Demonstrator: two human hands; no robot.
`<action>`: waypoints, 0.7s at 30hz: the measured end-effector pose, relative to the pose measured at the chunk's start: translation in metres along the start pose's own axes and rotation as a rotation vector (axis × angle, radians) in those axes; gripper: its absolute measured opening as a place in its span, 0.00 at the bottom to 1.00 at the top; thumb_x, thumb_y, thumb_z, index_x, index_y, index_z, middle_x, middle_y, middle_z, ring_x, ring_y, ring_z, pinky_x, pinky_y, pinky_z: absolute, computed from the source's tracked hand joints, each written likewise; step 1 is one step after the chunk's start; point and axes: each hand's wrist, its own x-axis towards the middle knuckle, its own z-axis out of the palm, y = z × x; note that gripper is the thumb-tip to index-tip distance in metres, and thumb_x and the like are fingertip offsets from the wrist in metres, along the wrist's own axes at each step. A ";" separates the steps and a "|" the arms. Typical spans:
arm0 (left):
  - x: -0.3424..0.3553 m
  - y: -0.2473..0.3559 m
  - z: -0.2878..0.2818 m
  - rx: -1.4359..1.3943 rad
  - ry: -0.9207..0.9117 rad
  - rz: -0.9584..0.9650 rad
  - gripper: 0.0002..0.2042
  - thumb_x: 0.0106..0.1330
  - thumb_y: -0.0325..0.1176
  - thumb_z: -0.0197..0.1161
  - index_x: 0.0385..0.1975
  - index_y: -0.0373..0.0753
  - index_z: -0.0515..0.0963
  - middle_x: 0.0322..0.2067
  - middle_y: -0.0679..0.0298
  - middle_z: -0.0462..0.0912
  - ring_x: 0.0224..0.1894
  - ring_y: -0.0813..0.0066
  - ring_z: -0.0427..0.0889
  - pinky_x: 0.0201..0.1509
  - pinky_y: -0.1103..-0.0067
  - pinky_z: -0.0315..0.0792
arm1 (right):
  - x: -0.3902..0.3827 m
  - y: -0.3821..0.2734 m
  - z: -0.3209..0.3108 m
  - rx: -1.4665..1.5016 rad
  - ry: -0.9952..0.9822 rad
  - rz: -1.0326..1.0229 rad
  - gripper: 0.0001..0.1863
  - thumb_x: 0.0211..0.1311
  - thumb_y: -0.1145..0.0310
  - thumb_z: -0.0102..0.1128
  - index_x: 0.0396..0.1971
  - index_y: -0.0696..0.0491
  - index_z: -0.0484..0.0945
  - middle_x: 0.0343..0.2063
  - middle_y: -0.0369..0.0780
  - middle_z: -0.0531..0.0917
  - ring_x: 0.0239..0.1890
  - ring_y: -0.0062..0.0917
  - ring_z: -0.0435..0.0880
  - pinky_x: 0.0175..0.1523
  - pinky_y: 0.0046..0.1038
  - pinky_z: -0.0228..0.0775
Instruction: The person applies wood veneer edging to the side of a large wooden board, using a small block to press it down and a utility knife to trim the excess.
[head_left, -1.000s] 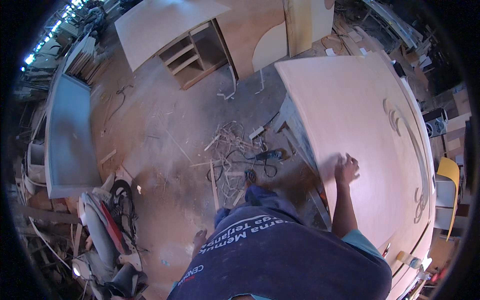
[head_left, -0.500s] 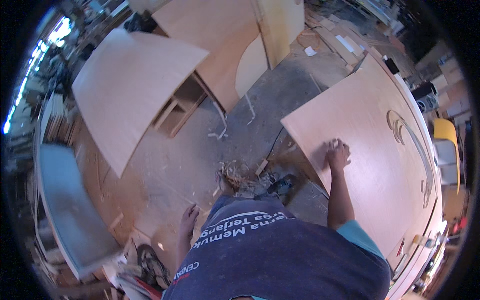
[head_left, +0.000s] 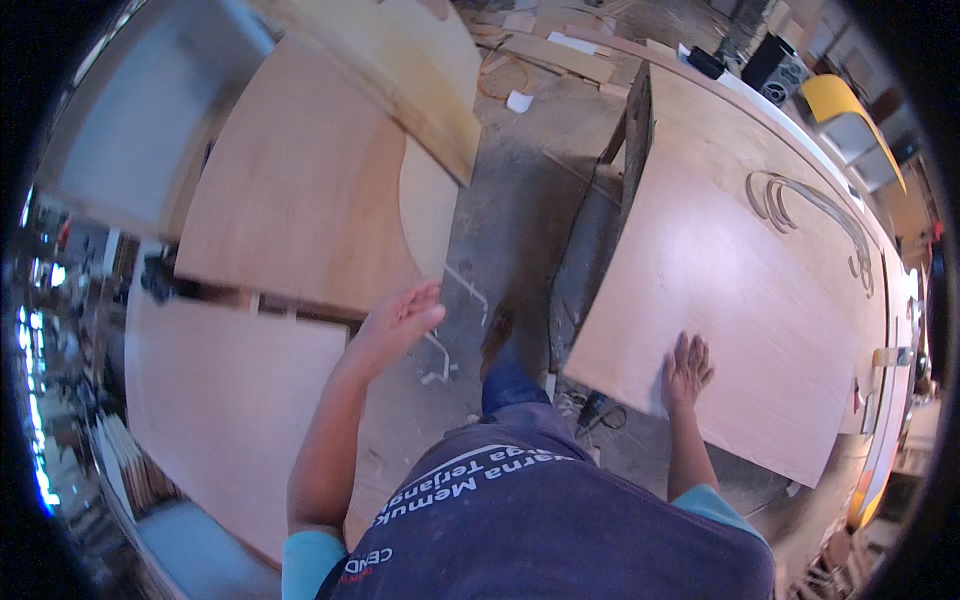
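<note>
To the person's right, the panel (head_left: 740, 300) lies under the right hand (head_left: 686, 376), fingers slightly spread. To the left, the left hand (head_left: 393, 332) is near a 2nd panel (head_left: 290, 190), fingers extended, narrowly spaced.

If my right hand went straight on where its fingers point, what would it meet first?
Seemingly nothing: the way looks free across the pale wooden panel under your right hand, though depth is unclear; the grey curved shape sits off to the right.
</note>
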 end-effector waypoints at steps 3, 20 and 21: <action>0.057 -0.021 -0.040 0.136 -0.067 -0.132 0.31 0.76 0.43 0.68 0.71 0.30 0.70 0.65 0.53 0.80 0.68 0.66 0.77 0.74 0.70 0.68 | 0.010 0.004 0.003 -0.031 -0.001 -0.007 0.36 0.81 0.42 0.40 0.83 0.36 0.54 0.84 0.41 0.50 0.85 0.40 0.42 0.83 0.59 0.27; 0.504 -0.014 -0.159 0.378 -0.083 -0.273 0.31 0.71 0.45 0.72 0.65 0.27 0.76 0.59 0.48 0.84 0.61 0.62 0.83 0.66 0.69 0.76 | 0.054 -0.096 -0.003 0.112 0.180 0.592 0.30 0.81 0.52 0.45 0.75 0.52 0.68 0.76 0.53 0.64 0.79 0.48 0.59 0.80 0.53 0.48; 0.553 0.005 -0.163 0.414 -0.107 -0.188 0.31 0.70 0.46 0.73 0.64 0.27 0.77 0.59 0.48 0.84 0.61 0.62 0.84 0.66 0.69 0.76 | 0.063 -0.102 -0.005 0.105 0.210 0.667 0.29 0.81 0.53 0.46 0.73 0.54 0.69 0.74 0.53 0.66 0.78 0.48 0.62 0.79 0.52 0.52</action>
